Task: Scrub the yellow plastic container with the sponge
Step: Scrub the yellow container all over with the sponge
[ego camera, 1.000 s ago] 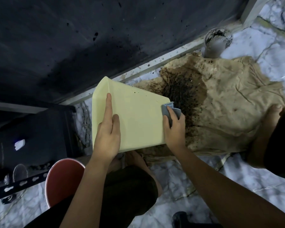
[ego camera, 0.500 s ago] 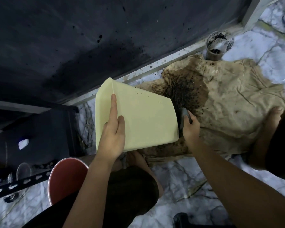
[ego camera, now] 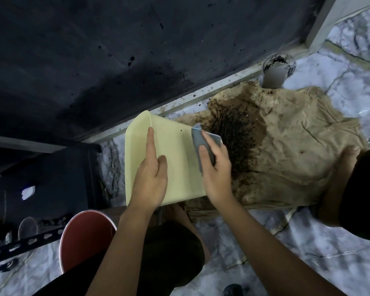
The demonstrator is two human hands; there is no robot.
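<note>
Over the stained cloth (ego camera: pixel 297 146): container (ego camera: pixel 175 159) is held tilted above the floor.
Left hand (ego camera: pixel 151 178): flat on its outer wall, forefinger straight.
Right hand (ego camera: pixel 217 167): grips sponge (ego camera: pixel 203 144).
Change: sponge has come back from the far edge onto the wall; scrubbing continues.
Hidden: container's inside, remaining specks unclear.
</note>
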